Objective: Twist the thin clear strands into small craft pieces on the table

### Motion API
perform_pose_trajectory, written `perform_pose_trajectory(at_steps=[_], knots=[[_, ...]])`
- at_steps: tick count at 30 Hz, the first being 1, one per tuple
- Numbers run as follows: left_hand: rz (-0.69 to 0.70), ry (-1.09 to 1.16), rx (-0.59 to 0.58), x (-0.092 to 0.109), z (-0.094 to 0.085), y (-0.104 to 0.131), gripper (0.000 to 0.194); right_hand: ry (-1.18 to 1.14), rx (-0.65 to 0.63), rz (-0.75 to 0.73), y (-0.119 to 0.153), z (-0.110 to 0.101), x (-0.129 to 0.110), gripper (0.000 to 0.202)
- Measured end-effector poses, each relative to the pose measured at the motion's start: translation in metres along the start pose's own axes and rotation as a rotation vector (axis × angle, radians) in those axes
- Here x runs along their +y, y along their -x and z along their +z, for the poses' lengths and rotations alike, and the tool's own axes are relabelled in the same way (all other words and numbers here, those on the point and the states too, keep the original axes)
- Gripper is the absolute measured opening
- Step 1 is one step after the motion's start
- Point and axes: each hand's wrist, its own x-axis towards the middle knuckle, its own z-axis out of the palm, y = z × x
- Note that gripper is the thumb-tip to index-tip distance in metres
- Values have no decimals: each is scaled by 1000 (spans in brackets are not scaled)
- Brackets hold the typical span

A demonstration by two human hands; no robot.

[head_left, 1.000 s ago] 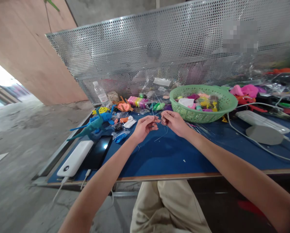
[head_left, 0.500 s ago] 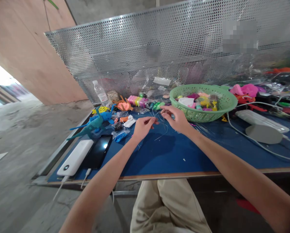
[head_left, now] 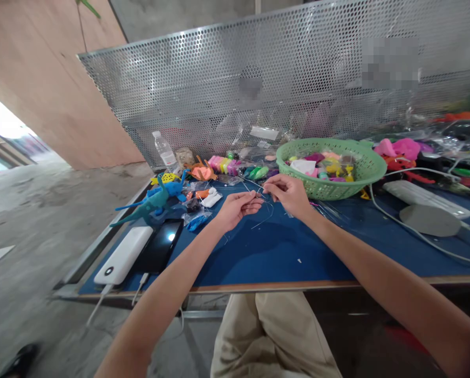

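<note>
My right hand (head_left: 288,194) pinches a thin pale strand (head_left: 252,182) between thumb and fingers, and the strand's free end points to the far left. Close beside it, my left hand (head_left: 239,209) is turned partly palm up, its thumb pressed against the index finger. A fine strand seems to run between the two hands, though it is too thin to follow. Below them, a curled loose strand (head_left: 267,220) lies on the blue table top (head_left: 258,257). More clear strands (head_left: 329,212) are spread just right of my right hand.
A green basket (head_left: 347,190) of colourful soft toys stands behind my right hand. Toy dinosaurs (head_left: 152,202), a power bank (head_left: 123,255) and a phone (head_left: 160,247) lie at left. A bottle (head_left: 164,152) stands by the perforated metal panel (head_left: 203,79). A white cable (head_left: 408,236) loops at right.
My hands have come closer together. The left hand has turned its palm more upward, and the right hand's fingers have closed in a pinch, with a strand now showing from them.
</note>
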Motion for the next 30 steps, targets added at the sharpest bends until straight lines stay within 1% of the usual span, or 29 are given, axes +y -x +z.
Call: perform_pose_trajectory(at_steps=[1,3,8,12,18,20,23,26,28,30], knots=[[5,7,18,0,1,0,22,-39,0,13,0,0,0,18],[7,4,33,0,3,1,21,-44,-14,12,0,1,-1,18],[21,-1,4,-2,3,2,23,107,-26,-67,2,-2,-2,18],[12,-24,7,-3,2,2,25,224,-51,-118,3,-4,-4,22],[-14,-37,11,-6,3,1,24,289,-121,-199,5,-5,-6,20],[-4,-34,9,-5,2,1,25,248,-103,-177,4,-4,-5,18],[15,-47,-8,-1,1,3,34,122,-38,-90,2,-4,-3,18],[38,-82,-76,3,0,6,43,2,11,2,0,-4,-1,19],[64,-68,-107,4,0,8,41,-44,31,34,-2,-4,0,20],[81,-27,-100,6,0,9,36,-77,46,49,-3,-3,1,21]])
